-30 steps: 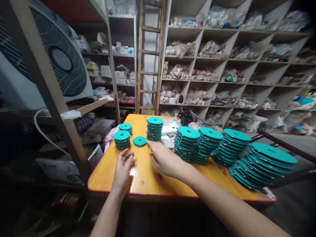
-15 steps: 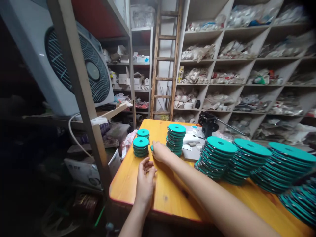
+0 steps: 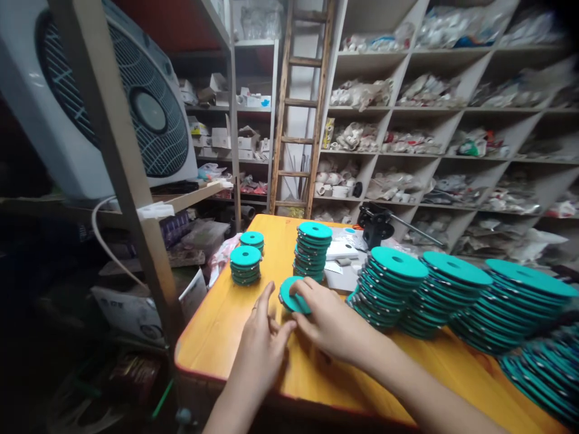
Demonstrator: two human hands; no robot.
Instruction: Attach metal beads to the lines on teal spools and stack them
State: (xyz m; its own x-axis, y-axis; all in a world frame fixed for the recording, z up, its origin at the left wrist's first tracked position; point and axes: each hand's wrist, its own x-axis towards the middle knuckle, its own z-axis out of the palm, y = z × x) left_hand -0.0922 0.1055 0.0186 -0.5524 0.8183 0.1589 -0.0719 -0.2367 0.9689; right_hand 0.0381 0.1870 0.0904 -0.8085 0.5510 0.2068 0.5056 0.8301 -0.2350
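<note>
A teal disc (image 3: 287, 292) with a dark beaded rim is pinched in my right hand (image 3: 328, 316), over the near part of the yellow table (image 3: 212, 334). My left hand (image 3: 262, 337) is just left of the disc, fingers apart, holding nothing; its thumb tip comes close to my right fingers. Behind the disc stands a tall stack of teal discs (image 3: 312, 253). Two shorter stacks, one in front (image 3: 245, 265) and one behind (image 3: 252, 240), are at the table's left side. Larger stacks (image 3: 393, 289) line the right.
A black metal device with a rod (image 3: 377, 226) stands at the back of the table, near a white box (image 3: 341, 250). At left are a metal shelf post (image 3: 122, 157) and a fan (image 3: 151, 111). A wooden ladder (image 3: 298, 102) and shelves of bagged parts rise behind.
My right hand has come back toward me with the disc, which was mostly hidden before. My left hand has shifted slightly nearer, its fingers more spread. The view has moved a little to the right.
</note>
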